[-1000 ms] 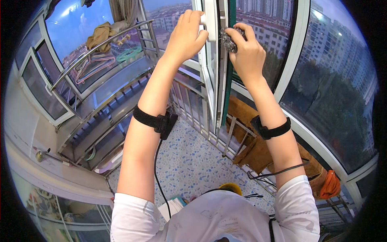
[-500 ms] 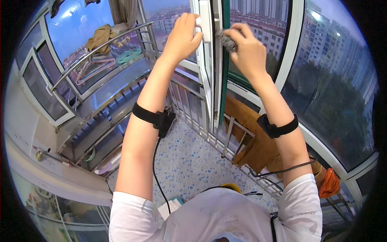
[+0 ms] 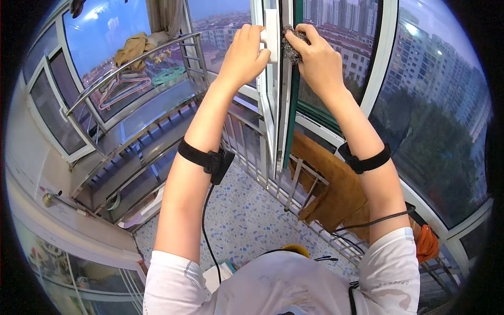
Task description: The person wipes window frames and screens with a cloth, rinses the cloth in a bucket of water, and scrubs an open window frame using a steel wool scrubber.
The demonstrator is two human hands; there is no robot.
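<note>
My left hand (image 3: 243, 56) is closed around the white window handle (image 3: 271, 37) on the edge of an open window sash. In my right hand (image 3: 321, 60) is a grey steel wool scrubber (image 3: 295, 44), pinched between thumb and fingers. The scrubber meets the edge of the window frame (image 3: 284, 84), close to its dark green strip (image 3: 295, 100). Both hands are raised at about the same height, one on each side of the sash edge. Part of the scrubber is hidden behind my right fingers.
Metal railings (image 3: 247, 136) run below the window. A brown board (image 3: 331, 178) leans there at the right, with an orange cloth (image 3: 428, 244) nearby. Steel shelving (image 3: 142, 152) stands at the left, with hangers (image 3: 126, 89) above it. Cables hang from the black armbands (image 3: 215, 163).
My right hand has moved slightly left, bringing the scrubber against the frame edge. The sash with my left hand on its handle has shifted a little right and down in view.
</note>
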